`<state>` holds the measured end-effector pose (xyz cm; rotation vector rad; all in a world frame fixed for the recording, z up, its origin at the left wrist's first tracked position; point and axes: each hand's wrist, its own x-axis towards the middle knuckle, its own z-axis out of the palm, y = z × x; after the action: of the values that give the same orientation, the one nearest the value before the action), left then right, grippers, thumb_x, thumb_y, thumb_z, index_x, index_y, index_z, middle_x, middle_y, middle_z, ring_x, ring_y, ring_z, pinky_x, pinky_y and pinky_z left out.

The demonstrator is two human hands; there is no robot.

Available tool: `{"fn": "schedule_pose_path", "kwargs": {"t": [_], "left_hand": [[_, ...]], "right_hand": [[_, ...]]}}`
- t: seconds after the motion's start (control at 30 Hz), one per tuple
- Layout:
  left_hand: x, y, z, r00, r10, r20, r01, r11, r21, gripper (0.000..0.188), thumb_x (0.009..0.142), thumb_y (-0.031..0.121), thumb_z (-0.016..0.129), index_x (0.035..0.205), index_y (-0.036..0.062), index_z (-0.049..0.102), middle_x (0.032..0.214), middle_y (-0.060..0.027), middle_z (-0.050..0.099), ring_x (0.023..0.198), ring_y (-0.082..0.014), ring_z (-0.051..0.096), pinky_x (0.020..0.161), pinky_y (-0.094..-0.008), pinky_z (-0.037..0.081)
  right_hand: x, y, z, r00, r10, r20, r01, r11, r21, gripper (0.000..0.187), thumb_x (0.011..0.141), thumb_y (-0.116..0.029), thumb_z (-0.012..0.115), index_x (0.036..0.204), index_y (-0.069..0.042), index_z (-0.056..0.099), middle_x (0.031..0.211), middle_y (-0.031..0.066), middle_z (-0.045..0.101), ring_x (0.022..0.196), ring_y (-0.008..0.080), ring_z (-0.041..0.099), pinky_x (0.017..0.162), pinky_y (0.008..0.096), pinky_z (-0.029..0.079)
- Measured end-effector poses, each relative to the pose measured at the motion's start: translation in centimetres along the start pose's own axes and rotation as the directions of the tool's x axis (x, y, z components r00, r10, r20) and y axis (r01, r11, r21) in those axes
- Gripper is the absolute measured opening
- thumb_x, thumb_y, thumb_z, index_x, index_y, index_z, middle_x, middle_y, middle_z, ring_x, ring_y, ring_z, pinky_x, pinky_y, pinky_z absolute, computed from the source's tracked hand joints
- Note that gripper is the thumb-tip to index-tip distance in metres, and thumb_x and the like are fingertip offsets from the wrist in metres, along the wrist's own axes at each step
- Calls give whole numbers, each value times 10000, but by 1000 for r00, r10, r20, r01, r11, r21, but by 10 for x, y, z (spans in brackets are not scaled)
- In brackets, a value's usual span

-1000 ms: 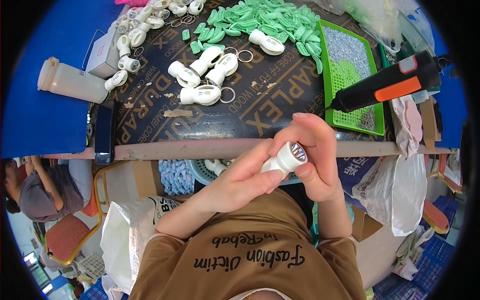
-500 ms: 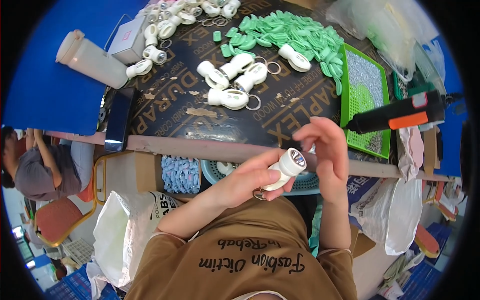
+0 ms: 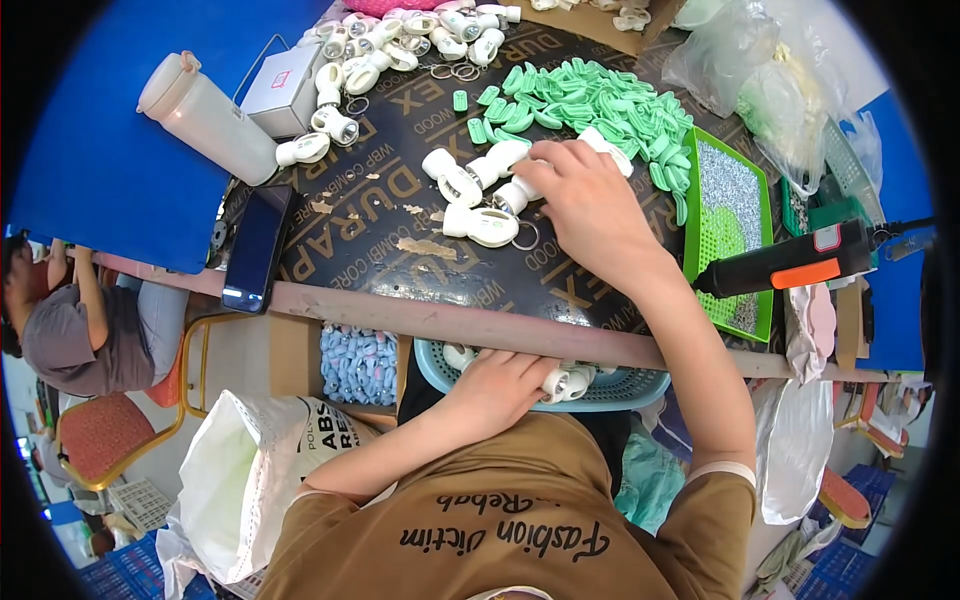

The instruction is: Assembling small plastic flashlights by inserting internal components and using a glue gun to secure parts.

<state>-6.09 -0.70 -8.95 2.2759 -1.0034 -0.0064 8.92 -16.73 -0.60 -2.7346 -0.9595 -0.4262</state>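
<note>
My right hand [image 3: 590, 205] reaches over a small group of white mini flashlights with key rings on the dark tabletop. Its fingers are spread and curved over one white flashlight [image 3: 512, 192], partly covering it; a firm grip does not show. Just in front lies another white flashlight [image 3: 485, 227], its ring beside it. Below the table edge, my left hand [image 3: 497, 392] dips into a blue basket [image 3: 640, 388], back side up, fingertips hidden. Right beside that hand is a white flashlight [image 3: 562, 384] with its lens end showing; whether the hand still touches it is unclear.
A heap of green plastic pieces [image 3: 600, 100] lies beyond my right hand. A green tray [image 3: 763, 250] with a black-and-orange tool [image 3: 790, 262] across it stands to the right. More flashlights [image 3: 385, 45], a white bottle [image 3: 215, 125] and a phone [image 3: 258, 245] are at left.
My left hand has moved the flashlight it held down to the basket. The right hand has gone from beside it forward to the flashlights on the table. The view has shifted slightly.
</note>
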Motion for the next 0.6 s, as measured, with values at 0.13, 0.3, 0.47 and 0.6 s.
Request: {"fn": "schedule_pose_path", "kwargs": {"t": [0.13, 0.3, 0.47, 0.6], "left_hand": [[1, 0, -2, 999, -46, 13, 47, 989, -143, 428, 826, 176, 678, 1218, 53, 559, 1214, -137, 553, 1128, -334, 533, 942, -423, 446], [7, 16, -22, 995, 93, -28, -96, 986, -135, 406, 802, 156, 704, 1179, 56, 593, 1169, -139, 592, 1064, -301, 584, 876, -392, 494], [32, 10, -50, 860, 93, -502, -96, 995, 21, 497, 680, 74, 784, 1136, 39, 589, 1148, -165, 594, 1019, -329, 583, 878, -417, 470], [64, 11, -59, 838, -41, -543, -96, 971, -221, 610, 687, 117, 826, 1203, 19, 516, 1209, -175, 547, 1095, -330, 557, 924, -413, 455]], "right_hand": [[2, -4, 4, 997, -73, 41, 75, 995, -59, 338, 746, -62, 705, 1066, -75, 600, 1123, 59, 577, 1111, 257, 515, 949, 379, 391], [-16, 2, -6, 952, 275, -137, -195, 885, 423, 356, 781, -80, 709, 1067, -26, 505, 987, 84, 584, 924, 239, 581, 819, 366, 457], [-55, -16, -28, 835, 498, 236, -280, 16, 960, 293, 905, -101, 628, 1153, -73, 474, 960, 5, 545, 779, 63, 542, 651, 210, 448], [-90, -33, -20, 825, 483, 295, -229, -192, 954, 314, 905, -115, 649, 1146, -49, 458, 961, 35, 556, 794, 76, 550, 671, 217, 472]]}}
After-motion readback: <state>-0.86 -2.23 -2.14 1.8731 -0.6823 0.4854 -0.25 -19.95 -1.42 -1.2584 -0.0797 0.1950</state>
